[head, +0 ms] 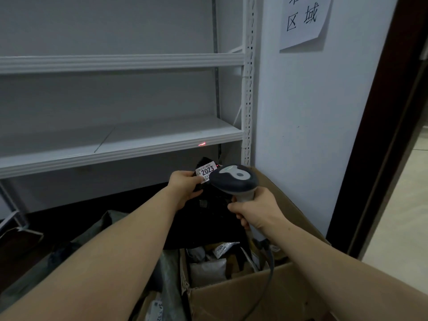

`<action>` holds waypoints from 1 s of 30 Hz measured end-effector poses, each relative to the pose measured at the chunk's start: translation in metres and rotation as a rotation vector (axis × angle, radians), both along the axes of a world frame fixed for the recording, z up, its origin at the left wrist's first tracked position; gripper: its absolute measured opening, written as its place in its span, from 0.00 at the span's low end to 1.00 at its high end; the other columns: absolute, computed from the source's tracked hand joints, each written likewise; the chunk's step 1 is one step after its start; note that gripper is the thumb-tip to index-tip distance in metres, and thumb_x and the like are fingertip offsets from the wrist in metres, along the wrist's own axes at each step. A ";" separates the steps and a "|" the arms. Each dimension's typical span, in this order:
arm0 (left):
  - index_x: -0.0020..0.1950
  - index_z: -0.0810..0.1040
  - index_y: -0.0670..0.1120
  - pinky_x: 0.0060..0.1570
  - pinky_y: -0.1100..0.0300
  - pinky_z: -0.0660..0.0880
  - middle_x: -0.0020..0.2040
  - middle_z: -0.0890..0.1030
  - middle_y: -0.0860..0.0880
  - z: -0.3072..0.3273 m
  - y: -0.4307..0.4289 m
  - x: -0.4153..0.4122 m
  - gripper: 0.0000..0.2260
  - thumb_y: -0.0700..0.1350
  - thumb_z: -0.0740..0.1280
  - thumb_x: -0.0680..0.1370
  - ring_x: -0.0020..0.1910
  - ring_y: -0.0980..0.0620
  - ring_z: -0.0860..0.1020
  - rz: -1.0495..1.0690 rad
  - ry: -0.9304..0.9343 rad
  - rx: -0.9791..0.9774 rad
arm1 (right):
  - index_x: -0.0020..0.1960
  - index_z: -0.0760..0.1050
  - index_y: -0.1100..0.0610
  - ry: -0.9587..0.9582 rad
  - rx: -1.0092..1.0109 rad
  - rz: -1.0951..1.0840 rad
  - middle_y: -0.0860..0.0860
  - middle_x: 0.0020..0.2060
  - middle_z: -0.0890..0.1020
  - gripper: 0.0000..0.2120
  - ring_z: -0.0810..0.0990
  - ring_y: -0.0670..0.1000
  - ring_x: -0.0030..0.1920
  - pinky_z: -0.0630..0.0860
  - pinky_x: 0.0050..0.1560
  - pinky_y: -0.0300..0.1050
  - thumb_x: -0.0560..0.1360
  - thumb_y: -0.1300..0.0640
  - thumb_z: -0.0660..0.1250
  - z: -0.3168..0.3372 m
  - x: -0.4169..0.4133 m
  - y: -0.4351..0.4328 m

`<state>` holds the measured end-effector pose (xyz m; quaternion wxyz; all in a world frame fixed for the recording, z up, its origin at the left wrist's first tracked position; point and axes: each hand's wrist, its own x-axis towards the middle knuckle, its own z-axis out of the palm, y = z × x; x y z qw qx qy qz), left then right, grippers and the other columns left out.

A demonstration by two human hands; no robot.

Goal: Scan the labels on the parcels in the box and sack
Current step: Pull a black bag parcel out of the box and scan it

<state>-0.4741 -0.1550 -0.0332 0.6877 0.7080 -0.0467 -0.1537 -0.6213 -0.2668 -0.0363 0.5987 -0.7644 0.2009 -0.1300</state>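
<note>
Black plastic is forming the parcel (208, 212) that the left hand (185, 188) is holding up above the open cardboard box (243, 295). The left hand is closing on the parcel's upper left corner, with the thumb pressing on the edge of a white label (205, 173) that is showing the number 2023. The label is sitting just beside the fingertips, at the top of the parcel, and is facing the camera.

The right hand (254, 212) is wrapping fully around the handle of a grey barcode scanner (234, 181). The scanner head is hovering just to the right of the label, overlapping the parcel's upper right part. Its cable (269, 262) is hanging down from the handle across the box's near wall.

A red light mark (202, 144) is falling on the front edge of the lower shelf (120, 149) of a white rack, above the label.

Inside the box, further parcels are lying, among them a grey one (208, 272) and a white one (222, 249) marked 7009. A dark sack (97, 230) is lying to the left of the box, partly behind the left forearm. A paper sign (303, 22) is hanging on the wall at the upper right.
</note>
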 end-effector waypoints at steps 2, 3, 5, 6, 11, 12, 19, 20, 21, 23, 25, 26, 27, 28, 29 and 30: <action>0.59 0.77 0.34 0.51 0.56 0.76 0.47 0.80 0.42 -0.001 0.000 0.001 0.11 0.33 0.66 0.77 0.40 0.52 0.78 -0.011 -0.015 0.016 | 0.40 0.75 0.60 -0.005 -0.014 0.006 0.54 0.26 0.75 0.04 0.71 0.49 0.22 0.72 0.27 0.41 0.70 0.66 0.69 0.001 -0.001 -0.001; 0.60 0.77 0.33 0.50 0.56 0.77 0.46 0.80 0.43 -0.002 -0.001 0.001 0.11 0.33 0.66 0.77 0.40 0.52 0.78 -0.016 -0.018 0.020 | 0.41 0.75 0.60 -0.005 -0.019 0.012 0.54 0.27 0.75 0.03 0.71 0.49 0.23 0.72 0.27 0.41 0.71 0.66 0.69 0.001 -0.002 -0.002; 0.59 0.77 0.34 0.48 0.57 0.77 0.44 0.80 0.44 -0.001 -0.002 0.000 0.11 0.33 0.66 0.77 0.39 0.52 0.78 -0.019 -0.015 0.016 | 0.41 0.75 0.60 -0.002 -0.035 0.022 0.54 0.27 0.75 0.04 0.71 0.49 0.24 0.73 0.27 0.42 0.71 0.66 0.69 0.002 -0.003 -0.002; 0.59 0.77 0.34 0.47 0.57 0.78 0.43 0.80 0.44 -0.002 -0.003 0.001 0.11 0.33 0.66 0.77 0.39 0.53 0.78 -0.019 -0.012 0.014 | 0.41 0.75 0.60 0.001 -0.042 0.025 0.54 0.27 0.75 0.04 0.71 0.49 0.23 0.73 0.27 0.42 0.71 0.66 0.69 0.002 -0.003 -0.002; 0.59 0.78 0.35 0.45 0.58 0.77 0.41 0.80 0.45 -0.002 -0.004 0.004 0.11 0.33 0.66 0.77 0.38 0.53 0.78 -0.021 -0.002 0.035 | 0.40 0.74 0.59 0.005 -0.048 0.024 0.54 0.27 0.75 0.05 0.71 0.49 0.23 0.73 0.27 0.42 0.71 0.66 0.69 0.002 -0.002 -0.004; 0.59 0.78 0.35 0.45 0.58 0.77 0.42 0.80 0.45 -0.002 -0.004 0.004 0.11 0.33 0.66 0.77 0.39 0.53 0.79 -0.021 0.001 0.039 | 0.40 0.74 0.59 0.005 -0.043 0.024 0.54 0.27 0.75 0.05 0.71 0.49 0.23 0.73 0.27 0.42 0.71 0.66 0.69 0.002 -0.002 -0.004; 0.58 0.82 0.41 0.56 0.57 0.76 0.49 0.83 0.43 0.020 0.029 0.017 0.17 0.33 0.72 0.69 0.50 0.47 0.81 0.189 -0.390 0.386 | 0.45 0.77 0.60 -0.018 0.042 0.000 0.52 0.24 0.76 0.05 0.72 0.49 0.22 0.73 0.28 0.42 0.71 0.64 0.71 -0.003 0.011 0.004; 0.58 0.82 0.43 0.58 0.58 0.75 0.50 0.83 0.43 0.027 0.041 0.018 0.17 0.34 0.71 0.70 0.53 0.47 0.80 0.245 -0.478 0.489 | 0.44 0.76 0.60 -0.024 0.058 0.006 0.52 0.24 0.76 0.05 0.71 0.49 0.21 0.72 0.27 0.42 0.71 0.64 0.71 -0.004 0.014 0.008; 0.56 0.83 0.44 0.56 0.59 0.74 0.51 0.83 0.43 0.034 0.054 0.019 0.16 0.35 0.70 0.70 0.54 0.46 0.80 0.289 -0.537 0.561 | 0.44 0.76 0.60 -0.026 0.070 0.016 0.52 0.23 0.75 0.04 0.71 0.49 0.21 0.72 0.27 0.42 0.71 0.65 0.71 -0.005 0.019 0.014; 0.53 0.83 0.43 0.53 0.56 0.73 0.51 0.83 0.40 0.041 0.080 0.023 0.11 0.38 0.69 0.72 0.54 0.42 0.79 0.364 -0.621 0.680 | 0.41 0.75 0.60 -0.019 0.082 0.044 0.52 0.22 0.75 0.05 0.70 0.48 0.20 0.71 0.25 0.40 0.71 0.65 0.71 -0.007 0.028 0.031; 0.52 0.82 0.42 0.50 0.53 0.73 0.52 0.81 0.39 0.038 0.107 0.024 0.09 0.40 0.67 0.74 0.54 0.39 0.77 0.406 -0.678 0.809 | 0.39 0.75 0.60 -0.006 0.114 0.072 0.52 0.22 0.75 0.06 0.70 0.47 0.18 0.70 0.24 0.40 0.71 0.66 0.70 -0.010 0.037 0.051; 0.51 0.82 0.41 0.49 0.52 0.73 0.53 0.80 0.38 0.035 0.117 0.022 0.09 0.40 0.66 0.74 0.54 0.38 0.76 0.381 -0.692 0.875 | 0.38 0.74 0.60 0.004 0.140 0.076 0.53 0.22 0.74 0.07 0.69 0.48 0.18 0.70 0.24 0.40 0.71 0.67 0.70 -0.013 0.040 0.058; 0.50 0.81 0.40 0.48 0.52 0.73 0.53 0.79 0.38 0.028 0.130 0.020 0.08 0.39 0.65 0.74 0.54 0.37 0.76 0.326 -0.674 0.965 | 0.37 0.74 0.60 0.019 0.157 0.086 0.53 0.23 0.75 0.07 0.70 0.48 0.19 0.69 0.24 0.40 0.71 0.67 0.70 -0.016 0.043 0.067; 0.47 0.80 0.40 0.47 0.54 0.73 0.52 0.79 0.38 0.020 0.143 0.018 0.06 0.40 0.66 0.74 0.53 0.38 0.77 0.235 -0.604 1.049 | 0.36 0.73 0.61 0.042 0.163 0.094 0.54 0.24 0.75 0.08 0.70 0.48 0.19 0.70 0.24 0.41 0.71 0.67 0.70 -0.020 0.047 0.076; 0.46 0.79 0.39 0.46 0.55 0.73 0.51 0.79 0.39 0.009 0.154 0.016 0.07 0.42 0.68 0.72 0.52 0.39 0.78 0.121 -0.467 1.098 | 0.36 0.73 0.61 0.062 0.163 0.091 0.55 0.25 0.76 0.08 0.72 0.48 0.21 0.71 0.25 0.41 0.71 0.66 0.71 -0.025 0.050 0.082; 0.49 0.79 0.40 0.47 0.56 0.74 0.51 0.80 0.41 -0.002 0.165 0.014 0.13 0.47 0.71 0.69 0.53 0.42 0.78 -0.008 -0.261 1.087 | 0.35 0.73 0.62 0.084 0.168 0.083 0.56 0.25 0.76 0.09 0.73 0.49 0.23 0.72 0.25 0.41 0.70 0.66 0.72 -0.031 0.053 0.087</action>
